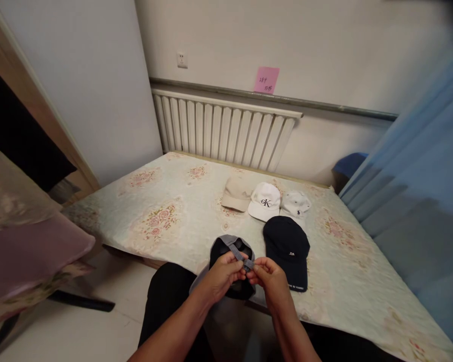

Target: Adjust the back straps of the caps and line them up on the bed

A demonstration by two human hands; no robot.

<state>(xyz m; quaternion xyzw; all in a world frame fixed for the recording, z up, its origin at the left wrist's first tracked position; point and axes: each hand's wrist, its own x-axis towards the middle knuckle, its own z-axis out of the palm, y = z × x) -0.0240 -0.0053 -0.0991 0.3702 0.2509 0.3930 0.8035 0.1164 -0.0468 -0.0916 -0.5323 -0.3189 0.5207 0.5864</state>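
A grey baseball cap with a dark inside is held over the bed's near edge, its opening toward me. My left hand pinches the cap's grey back strap. Close beside it, my right hand is closed on the strap's other end, fingertips almost touching the left ones. The fingers partly cover the strap's fastening. Just right of my right hand lies a navy baseball cap with small white lettering. Behind it stand a beige cap, a white cap with black letters and another white cap.
The caps rest on a bed with a flowered cover. A white radiator and a pipe run along the wall, with a pink note above. A blue curtain hangs at right. A cloth-draped chair stands at left.
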